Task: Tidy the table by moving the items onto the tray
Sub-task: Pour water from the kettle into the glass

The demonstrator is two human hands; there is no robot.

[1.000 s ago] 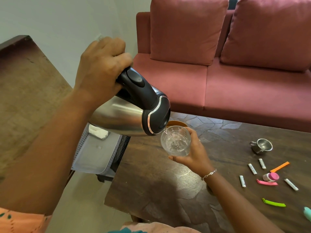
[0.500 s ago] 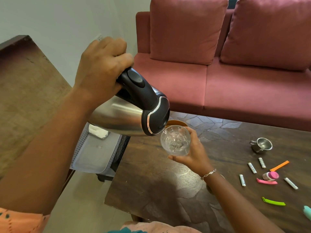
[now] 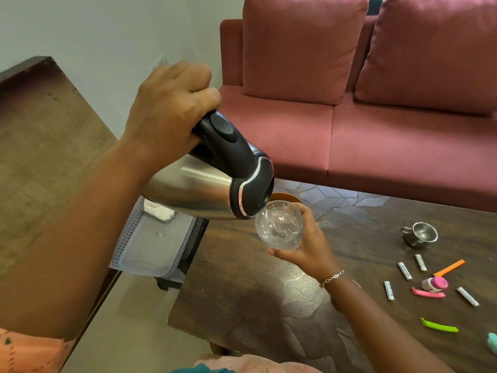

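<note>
Little changed: my left hand (image 3: 172, 109) grips the tipped black-handled steel kettle (image 3: 193, 189), right hand (image 3: 312, 249) holds the clear glass (image 3: 278, 224) at 4 o'clock; tidying waits

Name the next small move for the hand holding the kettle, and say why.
Probably tip the kettle back upright. The left hand grips its handle, and its spout is tilted over the rim of the glass that the right hand holds above the table. The glass appears to hold water already, and both must yet go to the tray.
</note>
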